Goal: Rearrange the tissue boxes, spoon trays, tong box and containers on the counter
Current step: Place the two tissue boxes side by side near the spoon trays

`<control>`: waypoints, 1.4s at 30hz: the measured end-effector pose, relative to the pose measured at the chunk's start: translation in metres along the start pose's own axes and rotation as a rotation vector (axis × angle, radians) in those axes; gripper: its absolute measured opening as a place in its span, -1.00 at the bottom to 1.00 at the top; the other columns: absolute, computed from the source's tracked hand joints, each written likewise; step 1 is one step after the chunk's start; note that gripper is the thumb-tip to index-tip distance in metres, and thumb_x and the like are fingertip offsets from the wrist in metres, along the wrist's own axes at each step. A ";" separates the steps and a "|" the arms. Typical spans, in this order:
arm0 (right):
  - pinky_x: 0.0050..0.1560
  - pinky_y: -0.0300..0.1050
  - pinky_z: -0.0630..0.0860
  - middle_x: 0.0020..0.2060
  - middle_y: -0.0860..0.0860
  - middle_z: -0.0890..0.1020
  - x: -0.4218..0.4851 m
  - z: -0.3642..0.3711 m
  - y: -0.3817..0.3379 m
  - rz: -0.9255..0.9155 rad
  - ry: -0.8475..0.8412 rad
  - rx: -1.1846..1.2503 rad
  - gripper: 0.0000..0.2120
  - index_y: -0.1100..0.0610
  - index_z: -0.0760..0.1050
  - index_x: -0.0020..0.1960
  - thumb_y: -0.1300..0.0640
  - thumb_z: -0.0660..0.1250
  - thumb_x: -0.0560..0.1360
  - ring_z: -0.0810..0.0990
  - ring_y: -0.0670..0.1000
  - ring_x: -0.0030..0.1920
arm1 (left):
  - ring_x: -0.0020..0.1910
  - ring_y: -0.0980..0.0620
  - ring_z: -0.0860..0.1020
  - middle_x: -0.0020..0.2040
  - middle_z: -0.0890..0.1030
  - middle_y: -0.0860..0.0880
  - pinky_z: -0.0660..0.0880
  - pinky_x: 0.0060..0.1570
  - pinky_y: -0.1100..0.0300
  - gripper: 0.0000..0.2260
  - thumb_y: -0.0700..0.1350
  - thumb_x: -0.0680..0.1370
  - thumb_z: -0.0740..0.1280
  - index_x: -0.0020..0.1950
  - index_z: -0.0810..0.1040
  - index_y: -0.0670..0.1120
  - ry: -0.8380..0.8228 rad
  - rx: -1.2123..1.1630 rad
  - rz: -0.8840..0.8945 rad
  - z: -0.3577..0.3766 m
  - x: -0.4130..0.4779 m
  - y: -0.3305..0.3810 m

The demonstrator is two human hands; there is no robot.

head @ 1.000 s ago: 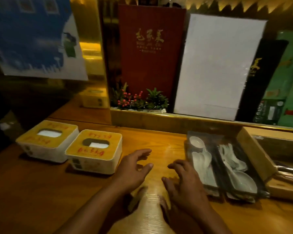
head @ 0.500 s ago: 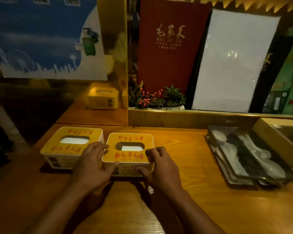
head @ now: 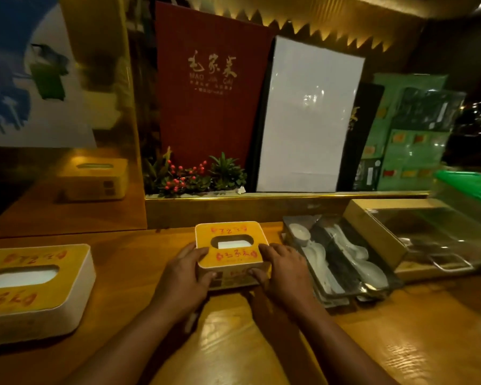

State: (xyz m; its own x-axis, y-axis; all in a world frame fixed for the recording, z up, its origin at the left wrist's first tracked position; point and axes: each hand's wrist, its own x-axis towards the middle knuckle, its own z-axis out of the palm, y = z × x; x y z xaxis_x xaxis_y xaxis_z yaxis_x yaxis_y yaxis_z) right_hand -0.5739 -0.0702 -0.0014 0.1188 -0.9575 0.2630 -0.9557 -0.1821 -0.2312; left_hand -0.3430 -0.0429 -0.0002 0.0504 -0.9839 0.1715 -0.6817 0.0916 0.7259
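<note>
Both hands gripped one tissue box [head: 232,252] in the head view. Left hand [head: 182,282] clasped its left side, thumb on the front face, fingers over the yellow top edge. Right hand [head: 285,275] clasped the right side the same way, fingertips on the lid. Box sat at mid tabletop [head: 400,343], near the raised back ledge, white tissue showing through the oval slot.

Second tissue box [head: 32,290] lay well apart to the left, near the frame edge, untouched. Spoon trays [head: 342,262] stood just beside the right hand, white spoons lying in them, a small white cup [head: 299,233] at the far end. Tong box [head: 417,237], clear-lidded with a wooden frame, stood right of the trays, touching or nearly so; cannot tell which. Green-lidded container [head: 472,187] at far right, blurred.

Behind the ledge: red menu board [head: 210,87], white panel [head: 306,118], small plants with red berries [head: 192,176]. Another tissue box [head: 95,177] showed at the back left, on a wooden surface beyond the tabletop.
</note>
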 end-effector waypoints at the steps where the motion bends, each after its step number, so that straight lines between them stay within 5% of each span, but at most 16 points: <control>1: 0.35 0.17 0.36 0.40 0.02 0.49 0.005 -0.001 0.008 0.012 0.007 -0.015 -0.36 -0.08 0.36 0.48 -0.32 0.29 0.48 0.39 0.14 0.40 | 0.47 -0.05 0.39 0.53 0.38 -0.02 0.38 0.41 0.04 -0.44 -0.10 0.47 0.52 0.45 0.48 -0.01 -0.003 0.001 0.001 0.007 0.008 0.006; 6: 0.48 0.20 0.18 0.52 0.01 0.34 0.030 -0.005 0.040 0.017 0.008 -0.047 -0.36 -0.06 0.35 0.49 -0.29 0.32 0.49 0.22 0.15 0.51 | 0.45 0.01 0.39 0.54 0.37 -0.03 0.31 0.39 0.17 -0.44 -0.14 0.49 0.51 0.47 0.47 -0.02 0.004 -0.006 0.000 0.035 0.038 0.030; 9: 0.51 0.17 0.15 0.53 -0.01 0.33 0.042 -0.006 0.055 0.016 -0.006 -0.045 -0.36 -0.01 0.33 0.51 -0.25 0.32 0.52 0.23 0.11 0.51 | 0.25 0.21 0.39 0.47 0.44 0.00 0.30 0.23 0.37 -0.46 -0.17 0.49 0.51 0.46 0.48 -0.05 0.012 -0.010 0.025 0.049 0.051 0.041; 14: 0.48 0.12 0.21 0.52 -0.04 0.35 0.053 -0.001 0.072 0.052 0.010 0.042 -0.37 -0.02 0.30 0.52 -0.19 0.35 0.53 0.28 0.07 0.49 | 0.50 -0.02 0.33 0.55 0.35 -0.01 0.27 0.39 0.18 -0.45 -0.14 0.50 0.50 0.47 0.45 0.01 0.014 0.035 -0.027 0.065 0.067 0.047; 19: 0.45 0.12 0.27 0.52 -0.05 0.34 0.060 0.000 0.080 0.066 0.014 0.098 -0.36 -0.02 0.30 0.52 -0.20 0.37 0.52 0.29 0.06 0.49 | 0.47 0.01 0.36 0.53 0.38 -0.01 0.21 0.29 0.31 -0.45 -0.18 0.51 0.49 0.48 0.45 -0.03 0.025 0.040 -0.013 0.074 0.076 0.053; 25: 0.45 0.12 0.27 0.54 -0.06 0.29 0.062 0.000 0.084 0.065 -0.006 0.131 -0.34 -0.02 0.27 0.55 -0.20 0.35 0.53 0.29 0.05 0.48 | 0.51 -0.02 0.31 0.55 0.34 0.00 0.31 0.42 0.10 -0.43 -0.15 0.50 0.49 0.49 0.43 0.02 0.029 0.018 -0.055 0.079 0.080 0.049; 34: 0.47 0.18 0.31 0.53 0.03 0.31 0.056 -0.006 0.079 0.047 -0.020 0.182 -0.32 0.00 0.25 0.55 -0.15 0.39 0.52 0.24 0.10 0.52 | 0.51 0.04 0.31 0.57 0.28 0.08 0.38 0.42 0.05 -0.28 -0.06 0.49 0.50 0.58 0.24 0.15 -0.072 -0.014 -0.008 0.064 0.062 0.040; 38: 0.32 0.17 0.44 0.33 0.05 0.50 0.048 -0.006 0.047 -0.041 0.065 0.217 -0.54 0.02 0.49 0.34 -0.13 0.40 0.50 0.41 0.09 0.33 | 0.37 0.04 0.46 0.48 0.38 0.08 0.52 0.28 0.01 -0.34 -0.01 0.49 0.49 0.55 0.30 0.14 -0.001 0.032 -0.029 0.022 0.037 0.023; 42: 0.02 0.04 0.51 -0.17 -0.12 0.58 0.029 -0.001 -0.029 -0.223 0.090 0.417 -0.83 -0.03 0.54 0.05 -0.08 0.37 0.53 0.48 -0.07 -0.07 | 0.06 0.24 0.55 0.20 0.55 0.13 0.55 0.00 0.23 -0.62 0.00 0.51 0.45 0.32 0.54 0.13 0.169 0.096 -0.004 -0.040 0.002 -0.003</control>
State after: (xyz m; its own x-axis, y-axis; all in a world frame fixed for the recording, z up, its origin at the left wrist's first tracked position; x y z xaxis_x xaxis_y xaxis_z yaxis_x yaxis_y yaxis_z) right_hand -0.5427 -0.0926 0.0143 0.2675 -0.8651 0.4244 -0.7181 -0.4726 -0.5109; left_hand -0.3114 -0.0389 0.0250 0.1700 -0.9437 0.2838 -0.7470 0.0644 0.6617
